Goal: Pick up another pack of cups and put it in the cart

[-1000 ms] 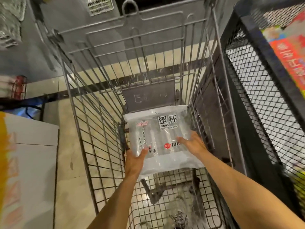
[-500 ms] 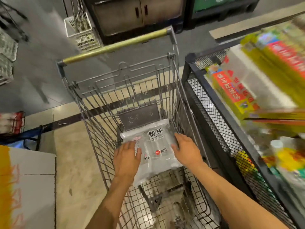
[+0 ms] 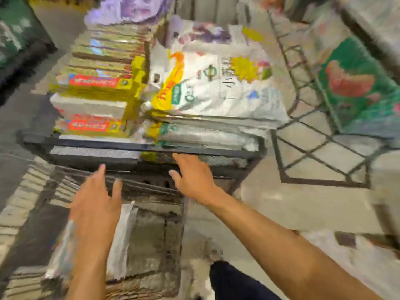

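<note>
Black metal frames the display bin (image 3: 91, 141) across the middle of the view, its near rail running from nine o'clock to three o'clock just beyond both hands. The left hand (image 3: 95, 204) hovers with fingers straight and spread, holding nothing, above what looks like a clear plastic pack (image 3: 121, 232) lying at about six o'clock (the picture is heavily smeared, so I cannot tell whether hand and pack touch). The right hand (image 3: 194, 178) is likewise open and empty, its fingertips at or just short of the bin's rail; contact is unclear. Inside the bin, white and yellow printed bags (image 3: 216, 83) lie flat in a stack at twelve to one o'clock of the right hand, probably so that they fill the bin evenly, with yellow and red boxes (image 3: 93, 83) stacked beside them at eleven o'clock. A wire rack (image 3: 320, 148) stands at two o'clock.
</note>
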Demonstrator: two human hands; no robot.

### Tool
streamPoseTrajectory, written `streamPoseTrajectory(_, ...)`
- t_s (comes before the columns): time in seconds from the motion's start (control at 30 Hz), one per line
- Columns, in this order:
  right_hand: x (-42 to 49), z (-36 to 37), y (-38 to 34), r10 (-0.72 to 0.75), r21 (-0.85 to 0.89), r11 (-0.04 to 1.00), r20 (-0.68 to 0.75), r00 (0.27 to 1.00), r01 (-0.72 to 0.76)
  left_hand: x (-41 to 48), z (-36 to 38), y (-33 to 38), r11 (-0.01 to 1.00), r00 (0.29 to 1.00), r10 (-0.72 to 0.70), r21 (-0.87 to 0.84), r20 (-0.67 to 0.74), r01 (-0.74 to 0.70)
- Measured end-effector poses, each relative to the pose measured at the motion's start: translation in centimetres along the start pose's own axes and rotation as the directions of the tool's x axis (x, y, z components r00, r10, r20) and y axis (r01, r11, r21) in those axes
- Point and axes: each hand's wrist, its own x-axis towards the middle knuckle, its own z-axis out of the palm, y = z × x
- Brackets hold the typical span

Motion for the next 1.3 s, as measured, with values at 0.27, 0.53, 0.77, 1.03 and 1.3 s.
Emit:
streamPoseTrajectory(0.27,-18.1,-4.0,16.4,0.559,0.105,0.829,-0.139,0.817,-0.549,-6.8,4.7,15.2,0.862,0.873,0.483,-0.213,0.071,-0.460)
streamPoseTrajectory(0.53,-41.5,-4.2,26.2,0.910,0.283,0.410,-0.187,0.369,-0.867,-20.3,10.2,27.3,0.611,0.531,0.791,-0.349,0.303,-0.710)
streamPoseTrajectory(0.77,-57.5,-0.6,30.8,0.990,0.363,0.130,-0.097,0.101,-0.923,-32.6,13.5,33.8,0.491,0.351,0.854,-0.372,0.383,-0.788)
streamPoseTrajectory(1.03,-66.3,5.1,37.6,0.995,0.503,-0.044,0.098,0.007,-0.863,-43.5,17.9,41.6,0.415,0.262,0.845,-0.263,0.466,-0.871)
streamPoseTrajectory(1.3,-71.7,13.2,46.3,0.939,0.628,-0.330,0.293,-0.179,-0.705,-55.9,30.6,50.8,0.137,-0.052,0.842,-0.306,0.537,-0.942)
